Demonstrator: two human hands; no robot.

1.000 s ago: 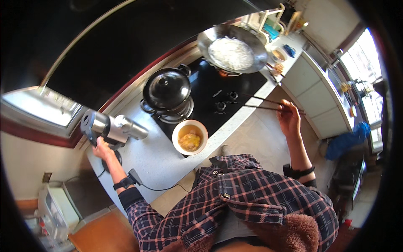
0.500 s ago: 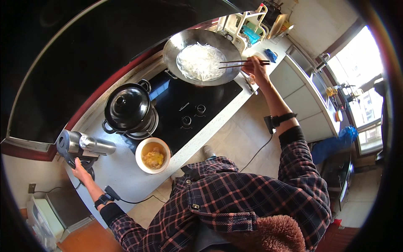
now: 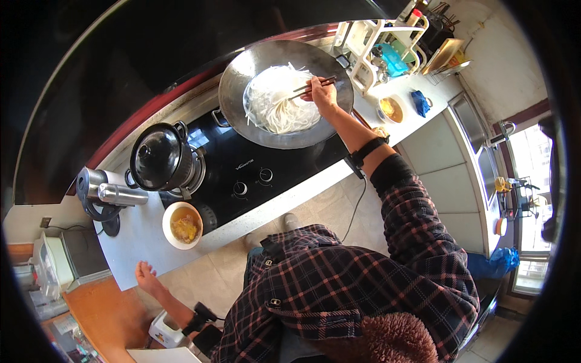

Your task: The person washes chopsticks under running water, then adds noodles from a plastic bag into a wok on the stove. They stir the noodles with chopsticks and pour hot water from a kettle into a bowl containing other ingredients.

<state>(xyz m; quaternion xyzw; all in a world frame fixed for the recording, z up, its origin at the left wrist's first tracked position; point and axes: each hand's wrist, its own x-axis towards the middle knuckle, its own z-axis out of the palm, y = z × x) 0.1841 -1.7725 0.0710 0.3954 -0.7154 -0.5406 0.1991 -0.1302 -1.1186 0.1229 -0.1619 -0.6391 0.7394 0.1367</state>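
Observation:
My right hand (image 3: 324, 95) is closed around dark chopsticks (image 3: 299, 93), their tips among white noodles (image 3: 278, 118) in a large metal wok (image 3: 235, 91). The wok sits on the far end of the black stove (image 3: 233, 166). My left hand (image 3: 146, 275) holds nothing, hovering near the counter's lower edge with its fingers loosely bent and slightly apart. Nearest to it is a white bowl (image 3: 170, 235) of broth with yellowish food. Behind the bowl, a kettle (image 3: 89, 184) stands beside a steel flask (image 3: 124, 195).
A lidded black pot (image 3: 158, 158) occupies the left burner. Right of the wok are a second bowl (image 3: 390, 110), a blue cloth or bag (image 3: 419, 103) and a white rack (image 3: 363, 51) with jars. A sink (image 3: 487, 163) lies farther right.
My left hand has let go of the kettle and come down toward me. My right hand has moved left, over the wok, bringing the chopsticks deeper into the noodles. The view has shifted right.

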